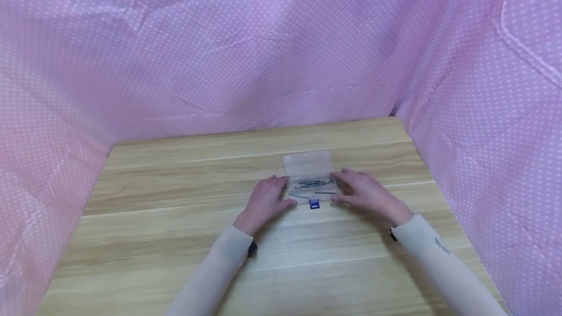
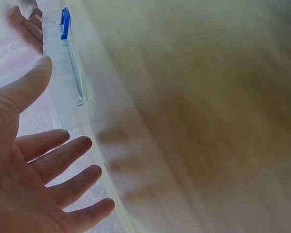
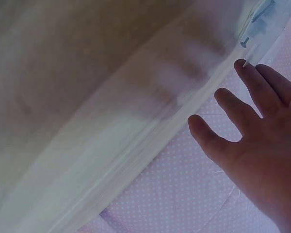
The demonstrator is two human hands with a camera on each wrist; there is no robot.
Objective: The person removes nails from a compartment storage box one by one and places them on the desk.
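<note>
A clear plastic box (image 1: 324, 198) of slim dark metal fasteners (image 1: 311, 184) sits right of centre on a pale wood-grain table (image 1: 189, 194), transparent lid (image 1: 306, 164) folded open to the far side, blue latch (image 1: 314, 204) near. Remotely, I see the left hand (image 1: 268, 198) and right hand (image 1: 363, 190) at its sides, fingers loosely extended, gripping nothing. The table extends widest leftward; pink dotted cloth (image 1: 246, 48) borders its far edge.

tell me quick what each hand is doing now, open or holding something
Left hand: open, at the left side of the clear box.
Right hand: open, at the box's right side.
</note>
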